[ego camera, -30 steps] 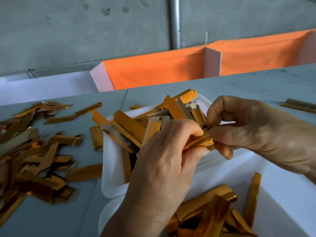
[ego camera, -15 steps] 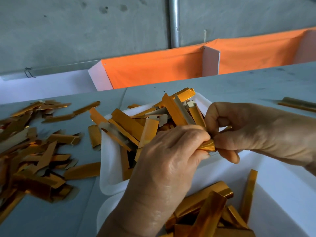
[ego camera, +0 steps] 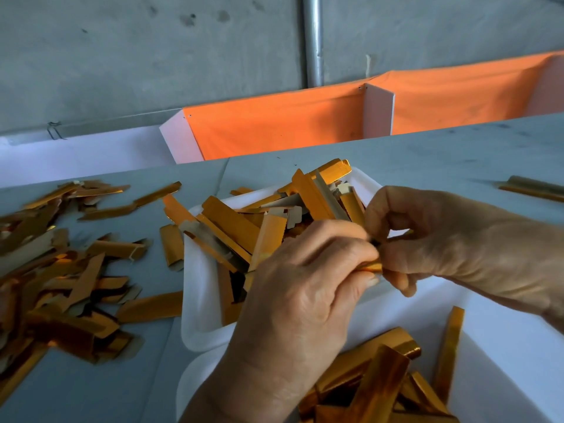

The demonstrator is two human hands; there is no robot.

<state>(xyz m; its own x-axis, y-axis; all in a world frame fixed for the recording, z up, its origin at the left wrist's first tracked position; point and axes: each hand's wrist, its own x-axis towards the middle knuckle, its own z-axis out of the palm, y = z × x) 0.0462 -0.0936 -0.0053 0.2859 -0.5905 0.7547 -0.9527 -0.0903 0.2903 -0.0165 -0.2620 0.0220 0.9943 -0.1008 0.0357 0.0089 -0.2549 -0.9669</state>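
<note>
My left hand (ego camera: 305, 285) and my right hand (ego camera: 451, 242) meet over a white tray (ego camera: 195, 288), both pinching one small gold foil-card piece (ego camera: 370, 266). Most of that piece is hidden inside my fingers; only a short shiny end shows between the two hands. The tray below them is heaped with flat gold card strips (ego camera: 232, 221), some showing a grey back. A second white tray (ego camera: 503, 355) at the near right holds several folded gold pieces (ego camera: 378, 380).
A loose pile of gold strips (ego camera: 61, 276) covers the grey table (ego camera: 427, 154) on the left. Another gold strip (ego camera: 531, 187) lies at the far right. Behind the table stand orange fabric bins (ego camera: 274, 123) with white dividers, a concrete wall and a metal pipe (ego camera: 312, 41).
My hands have closed in on the gold piece, so less of it shows now. Both hands have shifted slightly; the piles and trays are unchanged.
</note>
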